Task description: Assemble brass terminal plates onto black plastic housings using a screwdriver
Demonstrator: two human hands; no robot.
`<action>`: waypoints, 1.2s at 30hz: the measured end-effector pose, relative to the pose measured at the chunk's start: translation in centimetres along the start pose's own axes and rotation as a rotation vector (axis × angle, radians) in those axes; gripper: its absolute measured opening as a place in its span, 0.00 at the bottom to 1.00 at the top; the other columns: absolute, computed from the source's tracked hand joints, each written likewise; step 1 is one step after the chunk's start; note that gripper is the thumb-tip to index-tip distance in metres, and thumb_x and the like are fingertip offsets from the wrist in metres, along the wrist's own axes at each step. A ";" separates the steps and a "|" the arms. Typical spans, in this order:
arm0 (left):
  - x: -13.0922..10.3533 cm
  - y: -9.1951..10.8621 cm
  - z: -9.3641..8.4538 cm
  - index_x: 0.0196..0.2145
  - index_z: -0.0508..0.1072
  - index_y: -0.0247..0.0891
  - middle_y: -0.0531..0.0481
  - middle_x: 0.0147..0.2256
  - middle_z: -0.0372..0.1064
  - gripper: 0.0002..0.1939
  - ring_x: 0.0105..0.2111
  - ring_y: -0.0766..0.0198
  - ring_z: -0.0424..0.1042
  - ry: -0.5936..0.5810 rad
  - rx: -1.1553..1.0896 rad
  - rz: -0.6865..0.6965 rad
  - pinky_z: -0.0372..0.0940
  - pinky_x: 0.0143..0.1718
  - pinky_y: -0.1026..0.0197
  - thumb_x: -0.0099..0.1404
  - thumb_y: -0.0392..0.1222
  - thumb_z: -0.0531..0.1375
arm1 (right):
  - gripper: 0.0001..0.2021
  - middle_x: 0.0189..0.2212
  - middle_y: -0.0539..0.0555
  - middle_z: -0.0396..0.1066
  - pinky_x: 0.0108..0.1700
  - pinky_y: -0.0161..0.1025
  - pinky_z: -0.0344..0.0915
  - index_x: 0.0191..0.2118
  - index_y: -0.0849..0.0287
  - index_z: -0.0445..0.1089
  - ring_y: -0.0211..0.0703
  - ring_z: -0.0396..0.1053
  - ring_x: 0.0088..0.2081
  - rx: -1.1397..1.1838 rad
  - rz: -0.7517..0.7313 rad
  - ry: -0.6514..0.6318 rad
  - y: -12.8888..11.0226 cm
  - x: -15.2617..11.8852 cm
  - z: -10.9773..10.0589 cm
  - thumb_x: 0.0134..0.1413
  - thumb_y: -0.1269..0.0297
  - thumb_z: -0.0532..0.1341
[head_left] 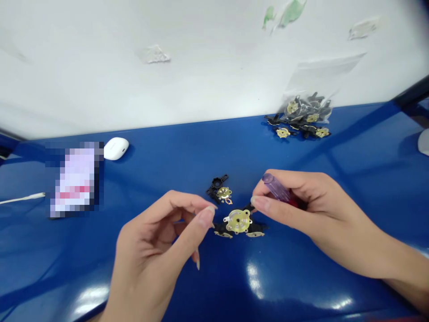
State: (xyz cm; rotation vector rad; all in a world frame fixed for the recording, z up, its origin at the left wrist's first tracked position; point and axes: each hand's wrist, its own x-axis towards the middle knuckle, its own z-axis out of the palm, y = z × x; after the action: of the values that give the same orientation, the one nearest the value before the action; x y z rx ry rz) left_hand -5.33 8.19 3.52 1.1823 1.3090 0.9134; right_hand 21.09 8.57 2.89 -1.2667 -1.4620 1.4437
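My right hand [301, 201] is closed around a screwdriver [276, 188] with a clear purple and red handle; its shaft is hidden. The thumb and forefinger of that hand also pinch the black arm of a small part with a round yellowish plate [238, 221]. My left hand [167, 241] has thumb and forefinger pressed together at the left of this plate; whatever lies between them is hidden. Two similar black parts with plates, one of them the right-hand part [255, 233], show just below. Behind are a black housing [217, 182], a loose round plate [224, 193] and a small copper-coloured piece [229, 201].
A blue table [167, 161] meets a white wall. At the back right, a clear plastic bag [311, 105] of similar parts leans on the wall, with several more parts [283, 132] in front. A blurred-out phone [75, 179], a white cable [23, 198] and a white case [116, 148] lie left.
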 end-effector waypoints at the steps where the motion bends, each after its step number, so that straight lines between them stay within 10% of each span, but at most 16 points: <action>1: 0.0 0.0 0.0 0.35 0.88 0.45 0.55 0.31 0.77 0.10 0.24 0.67 0.72 0.009 0.031 0.014 0.72 0.23 0.69 0.76 0.47 0.77 | 0.19 0.28 0.46 0.62 0.29 0.38 0.55 0.34 0.52 0.75 0.38 0.54 0.29 -0.005 -0.003 -0.002 0.0 0.0 0.0 0.72 0.48 0.76; 6: -0.1 -0.5 0.1 0.39 0.89 0.49 0.54 0.38 0.81 0.07 0.29 0.65 0.76 0.017 0.090 0.171 0.76 0.33 0.64 0.69 0.44 0.83 | 0.17 0.28 0.45 0.63 0.31 0.38 0.56 0.35 0.52 0.76 0.38 0.54 0.30 0.027 -0.004 -0.031 0.0 -0.1 0.1 0.73 0.49 0.75; 12: -1.0 -1.8 0.2 0.56 0.92 0.68 0.54 0.52 0.89 0.32 0.47 0.51 0.86 -0.067 0.179 0.391 0.83 0.51 0.51 0.61 0.34 0.87 | 0.18 0.29 0.45 0.61 0.31 0.38 0.55 0.35 0.53 0.74 0.38 0.53 0.30 0.036 0.038 -0.057 0.2 -0.5 0.9 0.74 0.48 0.75; 36: -0.5 -0.7 0.3 0.52 0.93 0.64 0.55 0.45 0.93 0.22 0.38 0.53 0.91 -0.131 0.285 0.491 0.88 0.40 0.55 0.67 0.36 0.84 | 0.15 0.31 0.47 0.63 0.33 0.42 0.56 0.37 0.50 0.73 0.43 0.54 0.33 0.110 0.115 -0.146 1.2 -0.6 1.0 0.74 0.51 0.72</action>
State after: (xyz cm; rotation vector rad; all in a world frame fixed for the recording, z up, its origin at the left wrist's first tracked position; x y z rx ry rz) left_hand -5.18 7.48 2.90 1.8072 1.0823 0.9925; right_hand 20.49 7.58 1.64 -1.2156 -1.4015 1.7002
